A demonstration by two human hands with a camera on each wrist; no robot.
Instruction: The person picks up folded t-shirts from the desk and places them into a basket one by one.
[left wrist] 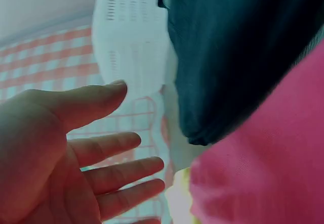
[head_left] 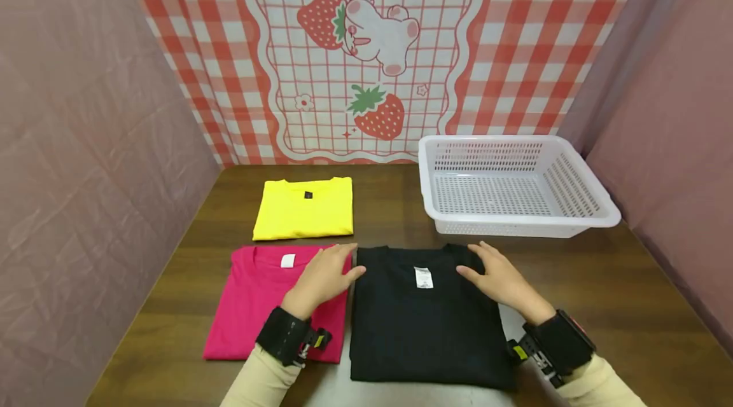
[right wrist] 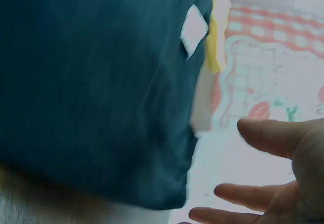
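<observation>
A folded black T-shirt (head_left: 429, 324) with a white neck label (head_left: 424, 277) lies flat in front of me, collar at the far side. My left hand (head_left: 326, 273), fingers spread, is at its far left corner and over the right part of a folded pink T-shirt (head_left: 252, 305). Beside the black shirt's far right corner is my right hand (head_left: 497, 273), thumb apart from the straight fingers. Both wrist views show nothing between thumb and fingers of the left hand (left wrist: 55, 158) or the right hand (right wrist: 306, 168).
A folded yellow T-shirt (head_left: 303, 213) lies behind the pink one. At the back right stands a white plastic basket (head_left: 515, 221) with slotted walls. Under the black shirt a pale surface (head_left: 338, 388) shows on the wooden table (head_left: 641, 318). A checked strawberry curtain (head_left: 515, 44) hangs behind.
</observation>
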